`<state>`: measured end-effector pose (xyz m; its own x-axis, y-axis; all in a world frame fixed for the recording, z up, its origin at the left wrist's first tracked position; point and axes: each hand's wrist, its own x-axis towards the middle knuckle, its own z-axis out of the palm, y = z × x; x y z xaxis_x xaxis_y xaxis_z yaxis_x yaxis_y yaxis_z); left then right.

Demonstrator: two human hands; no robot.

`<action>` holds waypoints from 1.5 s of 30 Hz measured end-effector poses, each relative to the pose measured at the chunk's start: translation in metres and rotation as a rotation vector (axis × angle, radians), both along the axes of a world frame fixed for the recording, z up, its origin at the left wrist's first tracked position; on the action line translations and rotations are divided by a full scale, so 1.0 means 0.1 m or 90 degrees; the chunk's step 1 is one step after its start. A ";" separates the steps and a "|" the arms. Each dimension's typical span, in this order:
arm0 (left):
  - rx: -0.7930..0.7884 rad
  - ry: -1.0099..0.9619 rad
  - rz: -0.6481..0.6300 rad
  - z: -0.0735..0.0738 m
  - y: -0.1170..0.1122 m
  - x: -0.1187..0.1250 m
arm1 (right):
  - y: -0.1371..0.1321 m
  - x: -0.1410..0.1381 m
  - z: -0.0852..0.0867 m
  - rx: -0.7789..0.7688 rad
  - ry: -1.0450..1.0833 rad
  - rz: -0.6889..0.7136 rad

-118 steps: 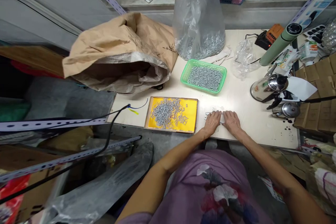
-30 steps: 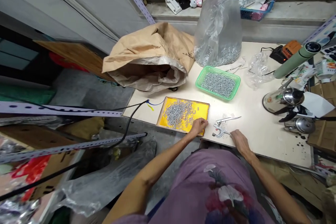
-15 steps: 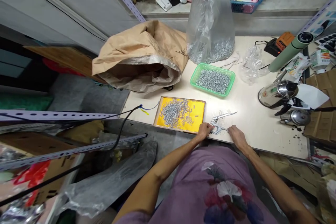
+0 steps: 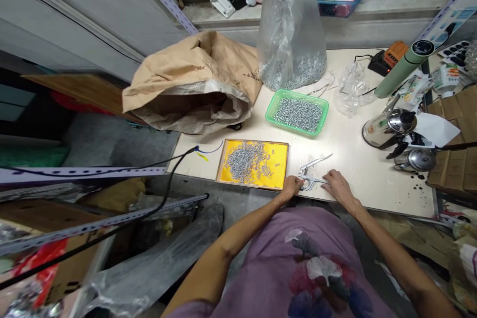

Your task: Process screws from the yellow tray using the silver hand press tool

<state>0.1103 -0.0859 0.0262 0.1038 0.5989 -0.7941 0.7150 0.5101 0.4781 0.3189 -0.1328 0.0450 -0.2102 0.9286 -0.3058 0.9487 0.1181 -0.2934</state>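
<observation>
A silver plier-like hand tool [image 4: 316, 161] lies at the table's front edge, its two long handles spread apart and pointing right. My left hand [image 4: 291, 187] is at the tool's head, fingertips pinched together; a tiny reddish spot shows there, too small to name. My right hand [image 4: 338, 187] has its fingers bent on the end of the lower handle. Left of the tool is a shallow yellow-bottomed tray [image 4: 280, 151] with a heap of small silver metal pins [image 4: 242, 161]. Behind it, a green plastic basket [image 4: 271, 118] contains many similar pieces.
A brown paper sack [image 4: 186, 64] gapes toward me at the back left. Beside it stands a clear plastic bag [image 4: 290, 35] of metal pieces. At right are a green cylinder [image 4: 402, 72], a metal kettle [image 4: 387, 128] and a smaller pot [image 4: 415, 159]. A black cable [image 4: 175, 171] crosses the left side.
My right hand has shifted slightly, its fingers reaching further onto the lower handle. My left hand stays at the tool's head. The whole view has moved a little.
</observation>
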 end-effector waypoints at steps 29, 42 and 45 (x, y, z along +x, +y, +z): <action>0.446 0.094 -0.469 0.26 -0.07 0.28 | 0.19 0.03 0.06 0.096 -0.087 0.099; 0.434 0.083 -0.728 0.21 0.27 0.66 | 0.00 -0.17 -0.02 0.081 -0.116 -0.001; 0.421 0.057 -0.747 0.19 0.30 0.65 | -0.02 -0.18 -0.01 0.074 -0.118 -0.002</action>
